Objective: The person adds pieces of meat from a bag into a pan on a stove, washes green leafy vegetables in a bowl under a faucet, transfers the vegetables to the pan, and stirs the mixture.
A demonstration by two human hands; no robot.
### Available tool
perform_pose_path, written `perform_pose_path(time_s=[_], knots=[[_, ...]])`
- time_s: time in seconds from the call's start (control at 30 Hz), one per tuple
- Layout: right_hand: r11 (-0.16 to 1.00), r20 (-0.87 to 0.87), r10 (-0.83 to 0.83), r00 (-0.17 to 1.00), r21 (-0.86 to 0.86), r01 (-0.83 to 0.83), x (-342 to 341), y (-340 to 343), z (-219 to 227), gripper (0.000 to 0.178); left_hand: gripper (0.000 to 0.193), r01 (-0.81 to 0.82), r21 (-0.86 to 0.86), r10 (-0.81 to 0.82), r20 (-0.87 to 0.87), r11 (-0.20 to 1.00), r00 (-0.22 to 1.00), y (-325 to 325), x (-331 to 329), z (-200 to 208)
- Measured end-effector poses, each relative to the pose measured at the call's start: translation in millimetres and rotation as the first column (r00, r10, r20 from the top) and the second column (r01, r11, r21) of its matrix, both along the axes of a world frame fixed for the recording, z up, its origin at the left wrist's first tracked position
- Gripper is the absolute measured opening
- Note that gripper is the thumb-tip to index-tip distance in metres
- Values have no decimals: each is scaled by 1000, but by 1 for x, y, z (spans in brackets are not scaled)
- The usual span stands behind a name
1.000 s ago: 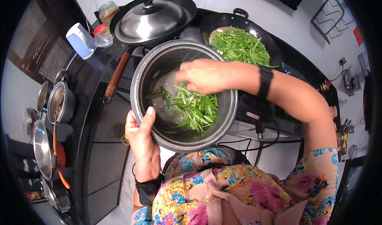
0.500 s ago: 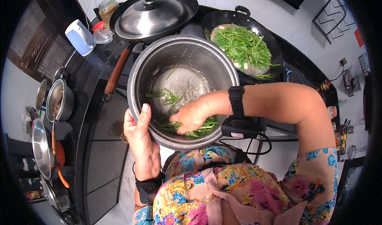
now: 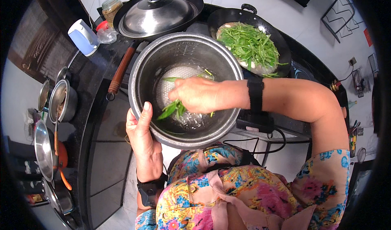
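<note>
A round metal rice cooker pot (image 3: 142, 67) is tilted toward me in front of the stove. My left hand (image 3: 144, 130) grips its left rim, the thumb over the edge and the fingers out of sight on the outside. Inside the pot my right hand (image 3: 195, 95) is closed round a bunch of green leaves (image 3: 174, 109); its fingertips are partly hidden. A few leaf bits and some water lie on the dimpled bottom. Beyond the pot to the right, a black wok (image 3: 281, 42) holds a heap of cut greens (image 3: 252, 47) over paler food.
A lidded wok (image 3: 157, 16) with a wooden handle (image 3: 122, 71) stands behind the pot at the left. A blue-white kettle (image 3: 82, 38) and a glass jar (image 3: 110, 8) are on the dark counter. Several bowls and pans (image 3: 43, 148) line the left side.
My right hand has lifted from the pot's near wall toward its middle, bringing up the leaves that lay there. My left hand keeps its hold on the rim, and the pot has shifted slightly.
</note>
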State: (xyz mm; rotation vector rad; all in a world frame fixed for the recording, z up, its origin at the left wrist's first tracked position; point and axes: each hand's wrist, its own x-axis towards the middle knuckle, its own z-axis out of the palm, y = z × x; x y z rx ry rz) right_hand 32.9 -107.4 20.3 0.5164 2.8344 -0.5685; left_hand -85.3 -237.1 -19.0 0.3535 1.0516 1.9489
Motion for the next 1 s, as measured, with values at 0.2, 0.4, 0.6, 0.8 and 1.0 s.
perform_pose_path(time_s=[0.2, 0.4, 0.6, 0.8, 1.0], knots=[[991, -97, -10, 995, 129, 23, 8, 20, 4, 19, 13, -12, -16, 12, -6, 1000, 1000, 0, -2, -4], [977, -108, 43, 993, 214, -19, 15, 19, 3, 20, 16, 1, -8, -2, -32, 1000, 999, -2, 2, 1], [969, -119, 101, 988, 235, -70, 21, 13, 4, 21, 18, -8, -14, 7, -69, 1000, 998, -2, 4, 1], [775, -633, 145, 760, 550, 311, 63, 74, 66, 19, 16, -38, -22, 37, -50, 999, 998, -10, 2, 1], [390, -840, -38, 542, 487, 782, 151, 152, 50, 29, 14, -33, -25, 31, -75, 999, 997, -8, 4, -2]])
